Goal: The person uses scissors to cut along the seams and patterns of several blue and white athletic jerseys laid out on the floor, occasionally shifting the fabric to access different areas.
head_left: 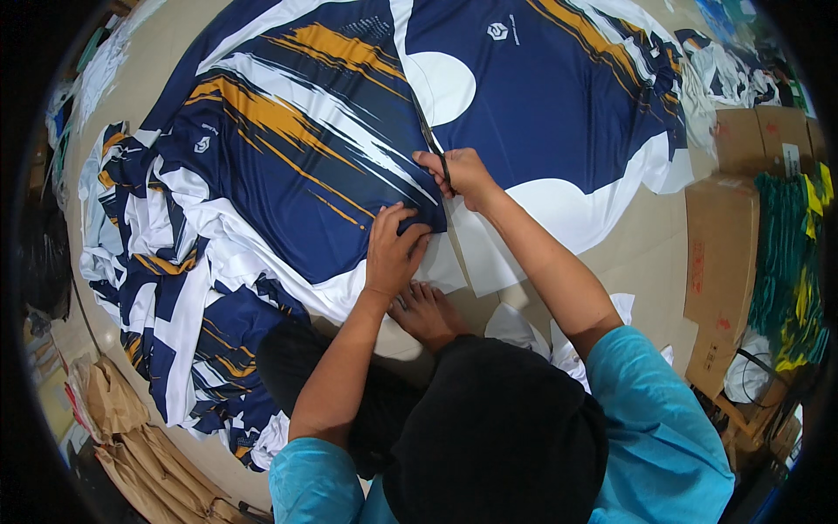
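A pale tiled floor carries spread cloth, with goods crowded along the sides of the room; at the centre, the person's right hand is closed round the handles of dark scissors, thumb and fingers wrapped on the loops, the blades pointing away along the line between two printed panels; the left hand lies palm down, loosely open, its fingers bent and its thumb apart, touching the printed fabric near the lower corner of the left panel.

That fabric lies directly under both hands, navy with orange and white brush streaks and white margins; each panel bears a small white emblem, the right one hexagonal with a thin line of lettering beside it, too small to read, the left one near the side edge; a bare foot rests just below the left hand.

Farther left sits a heap of matching cloth; at right stand a tall cardboard box with red printed marks, a white label on a carton behind it, and hanging green and yellow cords.
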Demonstrator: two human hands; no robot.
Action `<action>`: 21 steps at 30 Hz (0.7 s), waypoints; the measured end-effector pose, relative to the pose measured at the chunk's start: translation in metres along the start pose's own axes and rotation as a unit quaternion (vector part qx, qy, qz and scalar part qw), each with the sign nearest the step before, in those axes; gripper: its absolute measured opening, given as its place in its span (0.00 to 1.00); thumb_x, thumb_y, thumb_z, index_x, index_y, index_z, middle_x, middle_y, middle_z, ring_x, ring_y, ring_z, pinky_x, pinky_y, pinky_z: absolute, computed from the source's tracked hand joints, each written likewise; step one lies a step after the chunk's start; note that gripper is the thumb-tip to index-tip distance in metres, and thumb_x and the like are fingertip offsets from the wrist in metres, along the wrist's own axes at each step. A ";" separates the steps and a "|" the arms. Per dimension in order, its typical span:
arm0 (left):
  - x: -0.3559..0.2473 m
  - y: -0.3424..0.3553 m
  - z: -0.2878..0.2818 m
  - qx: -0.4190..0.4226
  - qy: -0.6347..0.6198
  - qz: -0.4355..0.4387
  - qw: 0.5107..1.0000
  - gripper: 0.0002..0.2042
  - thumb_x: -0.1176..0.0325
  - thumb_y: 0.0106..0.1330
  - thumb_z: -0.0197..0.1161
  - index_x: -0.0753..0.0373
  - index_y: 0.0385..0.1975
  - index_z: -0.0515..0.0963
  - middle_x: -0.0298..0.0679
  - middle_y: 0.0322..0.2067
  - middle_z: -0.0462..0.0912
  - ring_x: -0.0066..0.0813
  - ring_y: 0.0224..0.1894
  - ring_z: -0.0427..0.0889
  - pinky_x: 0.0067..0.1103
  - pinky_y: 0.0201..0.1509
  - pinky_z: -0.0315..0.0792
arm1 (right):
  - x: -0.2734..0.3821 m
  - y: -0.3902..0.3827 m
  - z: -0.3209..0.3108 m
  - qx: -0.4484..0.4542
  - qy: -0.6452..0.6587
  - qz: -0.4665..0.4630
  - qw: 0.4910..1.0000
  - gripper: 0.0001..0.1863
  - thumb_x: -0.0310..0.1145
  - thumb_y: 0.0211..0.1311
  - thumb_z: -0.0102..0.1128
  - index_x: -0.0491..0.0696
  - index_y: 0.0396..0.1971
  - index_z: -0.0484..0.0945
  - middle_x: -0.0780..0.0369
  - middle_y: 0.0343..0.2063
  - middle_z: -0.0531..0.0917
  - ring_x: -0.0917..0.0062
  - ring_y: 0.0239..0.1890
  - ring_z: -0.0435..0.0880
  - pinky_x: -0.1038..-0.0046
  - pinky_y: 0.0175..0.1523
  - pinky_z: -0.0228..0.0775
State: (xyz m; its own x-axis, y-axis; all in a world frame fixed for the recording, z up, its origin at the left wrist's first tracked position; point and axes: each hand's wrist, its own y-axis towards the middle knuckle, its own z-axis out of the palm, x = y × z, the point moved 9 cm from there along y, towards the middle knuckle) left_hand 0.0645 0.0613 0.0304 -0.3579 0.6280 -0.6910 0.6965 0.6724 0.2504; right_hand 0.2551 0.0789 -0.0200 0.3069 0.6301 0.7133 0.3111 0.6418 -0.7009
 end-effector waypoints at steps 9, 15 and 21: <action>0.098 0.046 -0.121 -0.055 0.161 -0.062 0.984 0.24 0.62 0.74 0.70 0.62 0.67 0.78 0.55 0.67 0.78 0.61 0.74 0.71 0.45 0.81 0.62 | -0.007 -0.076 -0.118 -0.156 -0.322 -0.088 0.929 0.26 0.51 0.61 0.82 0.44 0.21 0.82 0.60 0.18 0.83 0.66 0.20 0.81 0.63 0.29 0.73; 0.208 -0.008 -0.184 0.141 0.355 -0.257 0.888 0.64 0.19 0.58 0.66 0.47 0.88 0.46 0.60 0.86 0.43 0.77 0.85 0.41 0.66 0.83 0.41 | -0.014 -0.119 -0.224 -0.443 -0.418 -0.296 0.736 0.32 0.49 0.62 0.81 0.36 0.53 0.84 0.46 0.51 0.90 0.50 0.55 0.88 0.56 0.60 0.79; 0.183 -0.074 -0.183 0.289 0.421 -0.292 0.809 0.75 0.11 0.48 0.65 0.48 0.89 0.36 0.61 0.87 0.36 0.80 0.84 0.41 0.70 0.81 0.45 | -0.088 -0.155 -0.262 -0.449 -0.409 -0.306 0.733 0.40 0.42 0.62 0.81 0.33 0.67 0.76 0.41 0.64 0.82 0.47 0.69 0.80 0.56 0.75 0.70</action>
State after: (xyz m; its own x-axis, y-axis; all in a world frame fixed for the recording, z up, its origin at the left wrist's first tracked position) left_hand -0.1661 0.1982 0.0092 -0.8578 0.4773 0.1908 0.3429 0.8079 -0.4793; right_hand 0.4153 -0.1907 0.0255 -0.6661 0.6308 0.3979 0.7440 0.5991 0.2958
